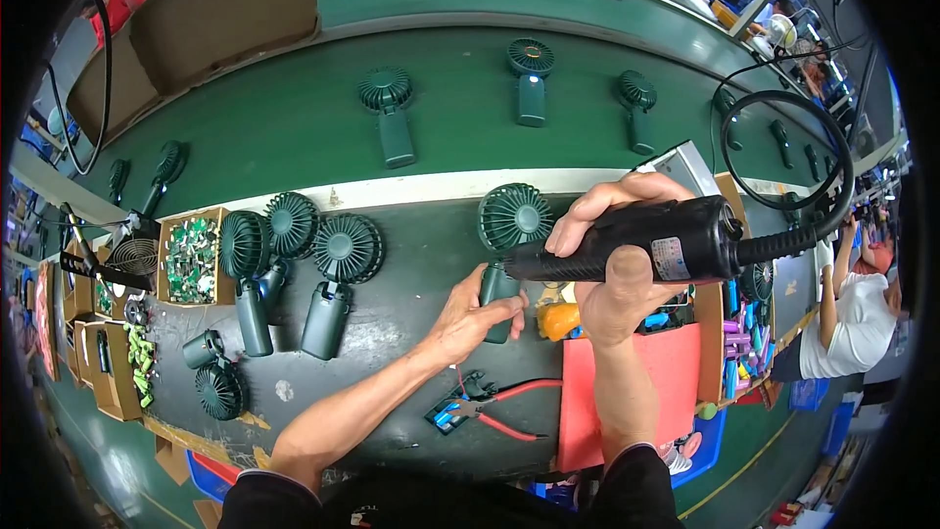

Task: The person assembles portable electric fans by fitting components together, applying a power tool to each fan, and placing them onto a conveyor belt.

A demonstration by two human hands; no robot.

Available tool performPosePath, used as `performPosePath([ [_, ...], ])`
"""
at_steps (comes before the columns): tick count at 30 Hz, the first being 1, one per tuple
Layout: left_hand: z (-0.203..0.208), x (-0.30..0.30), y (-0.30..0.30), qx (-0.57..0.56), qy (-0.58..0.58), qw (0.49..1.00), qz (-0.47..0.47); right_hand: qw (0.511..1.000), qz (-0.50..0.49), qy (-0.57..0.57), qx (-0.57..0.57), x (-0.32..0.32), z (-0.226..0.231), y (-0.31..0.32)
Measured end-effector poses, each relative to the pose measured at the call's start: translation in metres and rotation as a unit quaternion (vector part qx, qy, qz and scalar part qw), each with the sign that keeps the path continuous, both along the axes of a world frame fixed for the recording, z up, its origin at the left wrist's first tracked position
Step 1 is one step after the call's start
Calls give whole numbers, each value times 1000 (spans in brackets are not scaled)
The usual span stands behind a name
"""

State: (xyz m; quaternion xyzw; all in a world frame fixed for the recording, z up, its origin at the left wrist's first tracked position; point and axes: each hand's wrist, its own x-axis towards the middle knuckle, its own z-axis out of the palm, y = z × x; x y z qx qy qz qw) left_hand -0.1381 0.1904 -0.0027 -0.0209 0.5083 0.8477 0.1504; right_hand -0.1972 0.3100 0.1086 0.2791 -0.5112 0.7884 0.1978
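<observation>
My left hand [475, 313] is closed round the handle of a dark green handheld fan [514, 216], whose round caged head points away from me on the bench. In my right hand [622, 274] is a black corded electric screwdriver [641, 238], held sideways with its tip end at the top of the fan's handle. Whether the bit touches a screw is hidden. Below my left hand lie red-handled pliers [504, 411], by an opened dark green fan part [452, 413] with blue and wires in it. Several more green fans [343, 255] rest at the left.
Green fans [387, 98] lie along the green conveyor belt [450, 137] beyond the bench. A box of circuit boards [193, 257] sits at the left. At the right are a red mat [676, 372], an orange lump [559, 320] and a box of coloured battery cells [749, 343]. The screwdriver's cable [847, 157] loops at the right.
</observation>
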Motion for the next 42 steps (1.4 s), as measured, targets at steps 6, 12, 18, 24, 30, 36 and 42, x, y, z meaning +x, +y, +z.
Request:
performPosePath([
  [6, -10, 0, 4, -5, -30, 999, -10, 998, 1, -57, 17, -4, -13, -4],
  [12, -5, 2, -9, -12, 1, 1000, -25, 999, -7, -19, 41, 3, -13, -15],
  [18, 3, 1, -6, -29, 3, 998, -59, 997, 22, 0, 72, 10, -12, -9],
  [24, -15, 1, -2, -51, 15, 996, 66, 976, 132, -161, 63, 13, -19, -9],
  [30, -17, -3, -2, 28, -17, 998, -48, 990, -18, 16, 140, 0, 5, 13],
  [36, 1, -1, 1, 17, -30, 999, -11, 977, -210, -11, 48, -4, 42, 57],
  [42, 3, -1, 0, 26, -15, 1000, -7, 961, -245, -57, 113, -21, 34, 56],
])
